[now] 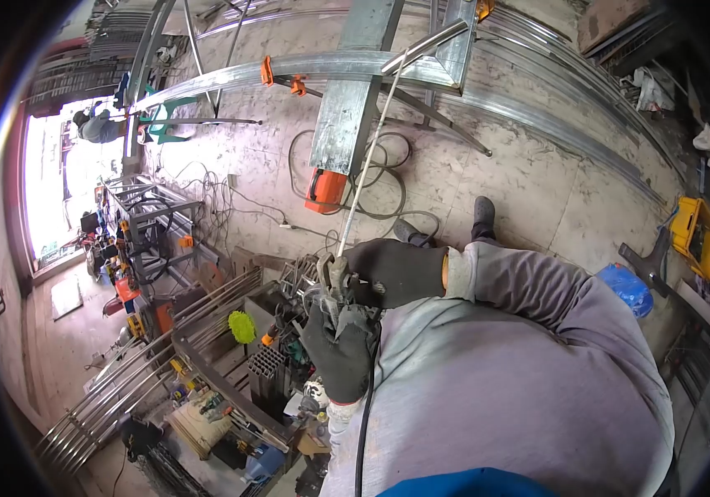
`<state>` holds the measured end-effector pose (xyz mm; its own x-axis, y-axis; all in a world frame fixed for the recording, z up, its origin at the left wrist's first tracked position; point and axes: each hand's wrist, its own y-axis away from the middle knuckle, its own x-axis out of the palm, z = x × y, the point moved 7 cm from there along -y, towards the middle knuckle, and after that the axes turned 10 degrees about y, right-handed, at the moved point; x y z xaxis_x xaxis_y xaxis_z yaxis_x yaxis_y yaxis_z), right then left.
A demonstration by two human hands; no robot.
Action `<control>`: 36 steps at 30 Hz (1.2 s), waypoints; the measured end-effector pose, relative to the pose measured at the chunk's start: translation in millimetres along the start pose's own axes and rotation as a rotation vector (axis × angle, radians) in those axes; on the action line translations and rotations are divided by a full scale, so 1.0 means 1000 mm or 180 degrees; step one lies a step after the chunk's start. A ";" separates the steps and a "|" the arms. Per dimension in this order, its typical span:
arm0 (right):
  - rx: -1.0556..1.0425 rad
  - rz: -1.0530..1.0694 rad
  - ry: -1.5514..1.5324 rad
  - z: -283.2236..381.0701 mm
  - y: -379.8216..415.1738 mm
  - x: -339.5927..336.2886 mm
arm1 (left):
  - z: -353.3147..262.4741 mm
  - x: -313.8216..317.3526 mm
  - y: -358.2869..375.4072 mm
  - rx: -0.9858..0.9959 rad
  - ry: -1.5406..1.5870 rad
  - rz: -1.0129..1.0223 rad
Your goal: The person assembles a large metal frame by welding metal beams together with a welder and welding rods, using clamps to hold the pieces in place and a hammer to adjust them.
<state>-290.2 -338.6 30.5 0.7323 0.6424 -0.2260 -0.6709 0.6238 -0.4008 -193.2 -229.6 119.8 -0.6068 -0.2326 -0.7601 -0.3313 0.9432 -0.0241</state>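
Observation:
Both my hands wear dark work gloves and meet around an electrode holder (pixel 335 275) in front of my body. A long thin pale welding rod (pixel 371 153) is clamped in its jaws and points up and away. My right hand (pixel 400 275) closes on the holder from the right, its fingers partly hidden behind it. My left hand (pixel 336 352), in a glove with torn grey fingertips, is closed at the lower part of the holder. A black cable (pixel 364 414) runs from beside the hands down over my shirt. In this view the rod's far end overlaps a metal frame (pixel 305 68).
Orange magnets (pixel 267 71) sit on the frame. A wide metal beam (pixel 342 124) has an orange block (pixel 326 190) at its near end. Cables (pixel 400 195) loop over the floor. Tubes (pixel 123 389) and a cluttered tool bench are left; a yellow crate (pixel 697 238) and blue bag (pixel 625 290) right.

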 end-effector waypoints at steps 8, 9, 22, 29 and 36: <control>-0.0177 -0.0195 -0.0053 0.014 0.015 0.000 | -0.012 0.003 -0.002 0.0447 -0.0142 0.0177; -0.0162 -0.0222 -0.0035 0.020 0.016 0.000 | -0.013 0.004 -0.004 0.0470 -0.0133 0.0203; 0.1722 0.0072 -0.5039 -0.003 0.033 0.041 | -0.070 0.020 -0.026 0.0583 0.0310 0.0302; 0.1776 0.0039 -0.6029 -0.023 0.028 0.068 | -0.083 0.022 -0.030 0.0513 0.0401 0.0305; 0.0536 -0.0173 -0.3775 -0.009 0.030 0.034 | -0.062 0.027 -0.026 -0.0612 0.0089 0.0892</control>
<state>-284.4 -302.5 3.3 0.2560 0.5682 0.7821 -0.7140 0.6565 -0.2433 -245.2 -275.2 140.0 -0.7122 0.0205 -0.7016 -0.2774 0.9100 0.3082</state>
